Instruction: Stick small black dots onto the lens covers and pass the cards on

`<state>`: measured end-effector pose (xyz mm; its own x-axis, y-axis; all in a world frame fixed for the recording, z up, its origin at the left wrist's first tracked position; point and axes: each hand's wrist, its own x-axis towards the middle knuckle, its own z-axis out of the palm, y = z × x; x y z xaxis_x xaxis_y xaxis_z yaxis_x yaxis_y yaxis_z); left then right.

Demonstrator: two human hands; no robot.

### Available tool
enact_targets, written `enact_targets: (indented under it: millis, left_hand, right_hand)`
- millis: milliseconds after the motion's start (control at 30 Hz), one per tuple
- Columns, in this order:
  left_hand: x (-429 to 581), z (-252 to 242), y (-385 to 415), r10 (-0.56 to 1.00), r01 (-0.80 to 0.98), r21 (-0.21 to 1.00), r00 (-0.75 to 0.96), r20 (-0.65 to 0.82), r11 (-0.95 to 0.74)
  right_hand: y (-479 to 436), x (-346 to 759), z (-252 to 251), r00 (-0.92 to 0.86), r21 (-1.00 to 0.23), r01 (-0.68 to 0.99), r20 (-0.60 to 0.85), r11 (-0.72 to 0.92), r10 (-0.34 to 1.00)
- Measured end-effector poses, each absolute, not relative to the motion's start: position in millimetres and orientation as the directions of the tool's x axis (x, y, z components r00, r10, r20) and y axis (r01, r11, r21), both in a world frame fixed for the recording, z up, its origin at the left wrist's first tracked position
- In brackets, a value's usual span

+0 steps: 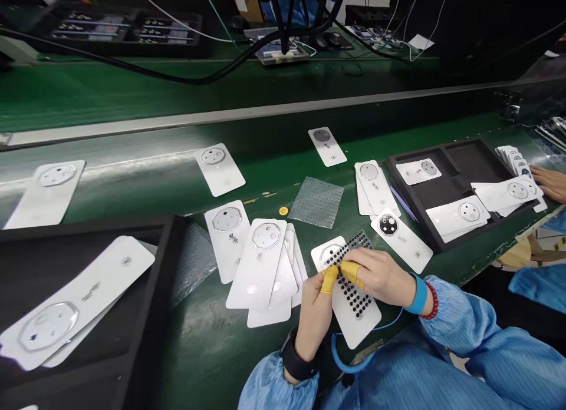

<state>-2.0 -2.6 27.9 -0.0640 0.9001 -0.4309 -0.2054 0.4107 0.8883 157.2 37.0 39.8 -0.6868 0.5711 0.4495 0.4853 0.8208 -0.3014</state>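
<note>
Left hand [319, 298] and right hand [378, 275] both closed to a pinch, yellow-cotted tips meeting on the dotted sheet [354, 293]; neither nearer. Can't tell if a loose dot sits between them. Sheet is over a white panel [352, 330], by the near edge of the green tabletop [198, 351]. Panel's long axis runs away from that edge, far end leaning left. Sheet thin, rows of small black dots, partly hidden by the right hand; panel round-cornered.

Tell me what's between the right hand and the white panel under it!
In the head view, a black-dotted sheet lies between the right hand and that white panel.
</note>
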Motion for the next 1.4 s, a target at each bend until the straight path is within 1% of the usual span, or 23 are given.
enact_targets:
  millis: [67,100,167,233,433,567,633,700,767,833,900,1000,1167,1233,1267,1333,1400]
  left_hand:
    - [-1.1,22.2,-3.9,0.894,-0.199,0.885,-0.071,-0.442,0.421]
    - [-0.2,18.7,-4.6,0.891,-0.197,0.883,-0.077,-0.447,0.426]
    - [2.6,11.4,-5.5,0.886,-0.195,0.880,-0.086,-0.456,0.434]
    - [5.3,5.4,-5.1,0.882,-0.187,0.878,-0.092,-0.462,0.441]
    - [-11.8,7.2,3.8,0.893,-0.108,0.901,-0.129,-0.431,0.419]
    - [-35.6,31.7,-4.4,0.895,-0.064,0.938,-0.283,-0.344,0.341]
    - [-39.6,47.8,-14.6,0.889,-0.096,0.949,-0.332,-0.316,0.301]
    - [-36.9,61.6,-24.1,0.888,-0.142,0.952,-0.346,-0.304,0.271]
    - [-30.0,70.8,-30.2,0.891,-0.131,0.953,-0.339,-0.302,0.273]
    - [-22.1,75.5,-33.1,0.906,-0.082,0.956,-0.306,-0.292,0.280]
    - [-15.1,78.1,-34.9,0.933,-0.047,0.966,-0.251,-0.257,0.254]
    - [-7.7,82.4,-38.5,0.964,-0.032,0.983,-0.189,-0.185,0.182]
    - [-3.5,91.0,-44.4,0.970,0.020,0.986,-0.188,-0.157,0.163]
    - [-3.6,92.3,-45.4,0.969,0.065,0.985,-0.199,-0.146,0.162]
    - [-3.8,92.2,-45.8,0.967,0.097,0.982,-0.215,-0.138,0.161]
    - [-4.2,91.3,-46.5,0.962,0.143,0.977,-0.244,-0.121,0.159]
    - [-4.0,90.0,-46.8,0.964,0.156,0.977,-0.245,-0.102,0.143]
  right_hand:
    - [36.3,157.1,36.6,-0.732,-0.180,0.474,0.464,0.862,0.499]
    - [36.2,157.7,34.7,-0.746,-0.146,0.461,0.471,0.875,0.471]
    - [36.9,160.1,30.1,-0.766,-0.127,0.434,0.469,0.892,0.439]
    - [38.4,164.0,24.6,-0.776,-0.150,0.422,0.450,0.894,0.442]
    - [42.9,180.6,1.4,-0.737,-0.331,0.466,0.368,0.821,0.567]
    - [47.9,189.5,-2.4,-0.650,-0.484,0.476,0.368,0.734,0.665]
    - [50.4,189.7,7.8,-0.575,-0.557,0.479,0.384,0.678,0.722]
    - [50.8,185.5,26.4,-0.480,-0.634,0.466,0.405,0.617,0.778]
    - [47.4,176.9,50.2,-0.386,-0.723,0.401,0.424,0.562,0.820]
    - [40.6,164.8,72.8,-0.337,-0.779,0.302,0.451,0.549,0.826]
    - [32.9,151.8,88.6,-0.350,-0.763,0.236,0.512,0.602,0.785]
    - [25.3,137.5,96.1,-0.360,-0.686,0.218,0.605,0.694,0.710]
    - [22.1,134.4,97.7,-0.325,-0.655,0.232,0.644,0.719,0.692]
    - [20.6,136.5,102.2,-0.330,-0.624,0.246,0.666,0.742,0.669]
    - [19.4,137.8,104.6,-0.340,-0.618,0.260,0.660,0.742,0.670]
    - [16.1,140.9,107.5,-0.386,-0.640,0.298,0.598,0.708,0.703]
    - [12.4,144.2,106.3,-0.431,-0.649,0.327,0.544,0.687,0.720]
